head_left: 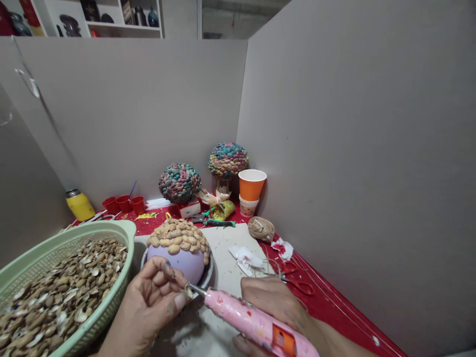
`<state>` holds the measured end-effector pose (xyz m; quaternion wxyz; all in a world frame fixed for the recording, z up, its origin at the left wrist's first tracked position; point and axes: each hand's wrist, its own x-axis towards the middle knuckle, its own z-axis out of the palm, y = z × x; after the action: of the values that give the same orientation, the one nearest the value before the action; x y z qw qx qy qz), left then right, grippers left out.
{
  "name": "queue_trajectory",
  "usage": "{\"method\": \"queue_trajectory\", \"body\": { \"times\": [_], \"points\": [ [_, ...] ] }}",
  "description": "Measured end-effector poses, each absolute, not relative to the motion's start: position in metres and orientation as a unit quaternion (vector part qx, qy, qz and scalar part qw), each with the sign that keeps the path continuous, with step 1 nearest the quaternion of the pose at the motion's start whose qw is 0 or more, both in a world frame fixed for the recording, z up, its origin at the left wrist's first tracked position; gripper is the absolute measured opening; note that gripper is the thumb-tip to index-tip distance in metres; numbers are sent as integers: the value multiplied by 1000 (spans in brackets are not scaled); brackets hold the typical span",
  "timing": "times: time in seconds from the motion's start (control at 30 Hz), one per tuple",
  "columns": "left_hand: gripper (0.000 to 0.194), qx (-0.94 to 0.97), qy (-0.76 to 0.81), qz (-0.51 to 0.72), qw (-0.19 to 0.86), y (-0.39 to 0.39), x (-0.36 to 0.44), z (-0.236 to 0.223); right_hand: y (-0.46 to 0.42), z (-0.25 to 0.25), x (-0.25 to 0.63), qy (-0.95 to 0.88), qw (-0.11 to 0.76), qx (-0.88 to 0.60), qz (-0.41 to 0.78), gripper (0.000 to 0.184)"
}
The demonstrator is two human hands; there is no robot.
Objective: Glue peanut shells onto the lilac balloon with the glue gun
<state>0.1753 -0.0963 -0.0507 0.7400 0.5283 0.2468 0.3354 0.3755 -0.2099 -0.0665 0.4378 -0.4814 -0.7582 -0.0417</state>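
Between the thumb and fingers of my left hand [154,292] is a small peanut shell [189,291], its hollow side towards the nozzle. My right hand [277,302] grips a pink hot glue gun [241,315], whose metal tip touches or nearly touches that shell. Just behind my left fingers a lilac balloon [176,263] rests in a dark round bowl [208,280]. Overlapping peanut shells [180,235] cover its top and right side, while the lower front is bare lilac. On the left stands a green plastic basket [128,233] full of loose shells [74,285].
Along the back are two colourful shell-covered balls [180,182] [228,159], red cups [123,203], a yellow bottle [80,205], pliers [215,222] and an orange paper cup [252,185]. Twine [261,228], tissue [247,259] and red scissors [299,285] lie rightward. Grey partitions [353,148] enclose the table.
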Motion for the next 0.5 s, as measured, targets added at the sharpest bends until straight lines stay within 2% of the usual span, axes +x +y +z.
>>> {"method": "queue_trajectory", "body": {
  "times": [0.27,0.37,0.5],
  "points": [
    [35,526,246,334,742,-95,175,-53,-211,-67,378,-778,375,-483,-142,28],
    [34,524,242,334,745,-95,174,-52,-210,-64,378,-788,349,-473,-181,30],
    [34,518,245,338,746,-95,175,-50,-211,-61,377,-791,332,-484,-171,35]
  ]
}}
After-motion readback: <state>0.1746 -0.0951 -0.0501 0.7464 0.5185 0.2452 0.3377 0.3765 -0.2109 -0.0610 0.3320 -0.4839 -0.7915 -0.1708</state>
